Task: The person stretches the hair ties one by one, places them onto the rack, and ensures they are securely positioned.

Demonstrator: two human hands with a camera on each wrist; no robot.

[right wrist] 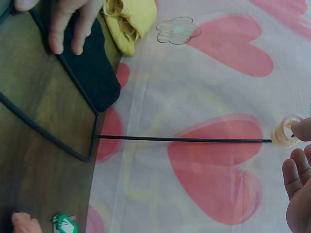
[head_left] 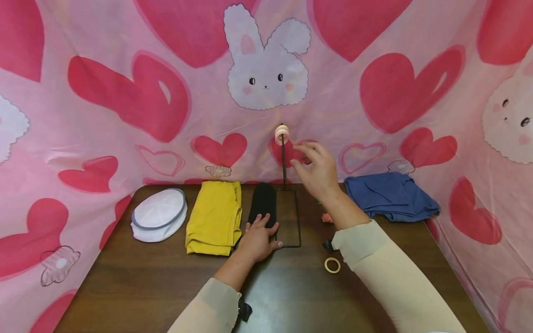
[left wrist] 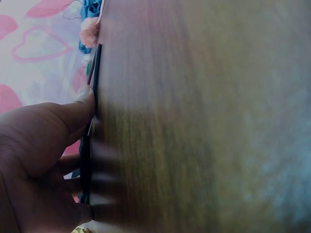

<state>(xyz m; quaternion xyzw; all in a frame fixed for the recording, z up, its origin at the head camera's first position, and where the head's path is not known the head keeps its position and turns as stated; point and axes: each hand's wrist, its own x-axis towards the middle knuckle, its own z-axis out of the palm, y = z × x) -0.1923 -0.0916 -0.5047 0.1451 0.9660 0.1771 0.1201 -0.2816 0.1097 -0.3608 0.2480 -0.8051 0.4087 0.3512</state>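
Rings (head_left: 281, 134) sit atop the stand's rod (head_left: 284, 162); right hand (head_left: 317, 170) hovers relaxed beside them, left hand (head_left: 258, 238) best kept flat on the base (head_left: 299, 217).

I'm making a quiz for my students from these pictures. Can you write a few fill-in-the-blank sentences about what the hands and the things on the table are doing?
1. The left hand presses flat on the base of the black wire ____.
2. The right hand is raised beside the pale rings at the ____ of the upright rod.
3. Between the white cap and the black cloth lies a folded ____ cloth.
4. A single loose ring lies on the ____.

Missing words: stand; top; yellow; table
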